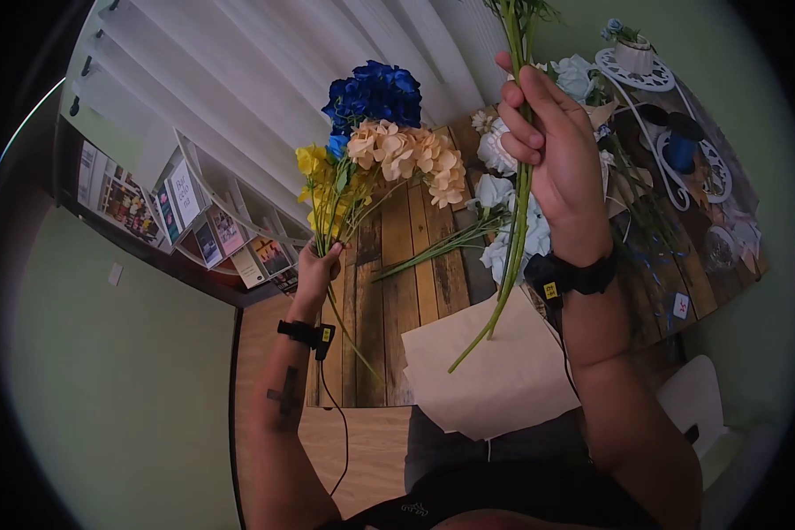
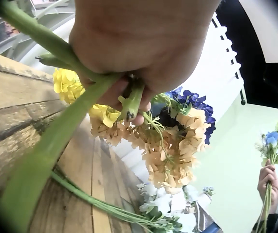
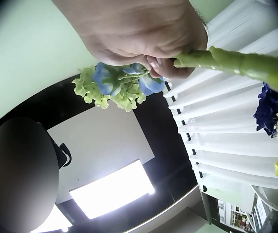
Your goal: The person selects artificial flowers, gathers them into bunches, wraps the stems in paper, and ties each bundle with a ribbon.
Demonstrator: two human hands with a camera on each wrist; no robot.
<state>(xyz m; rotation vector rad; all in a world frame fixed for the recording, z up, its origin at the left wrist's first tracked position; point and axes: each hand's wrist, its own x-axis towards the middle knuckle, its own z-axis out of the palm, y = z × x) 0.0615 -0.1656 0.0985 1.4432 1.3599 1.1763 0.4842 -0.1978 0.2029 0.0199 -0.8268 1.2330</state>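
Note:
My left hand (image 1: pixel 316 270) grips the stems of a bouquet over the left side of the table. Dark blue blooms (image 1: pixel 375 95) top it, with peach blooms (image 1: pixel 402 155) to the right and yellow flowers (image 1: pixel 327 199) below. Cut stem ends (image 2: pixel 131 109) poke out beneath that fist in the left wrist view. Raised higher, my right hand (image 1: pixel 556 146) holds long green stems (image 1: pixel 512 252) between thumb and curled fingers. Their heads pass out of the head view; the right wrist view shows light green blooms (image 3: pixel 86 88) and blue flowers (image 3: pixel 107 80).
Sheets of tan paper (image 1: pixel 495 371) lie at the front edge of the wooden table (image 1: pixel 397 291). Pale blue and white flowers (image 1: pixel 502 243) rest behind them. At right stand a white metal stand (image 1: pixel 671 190) and a blue spool (image 1: pixel 680 152). A bookshelf (image 1: pixel 181 199) is at left.

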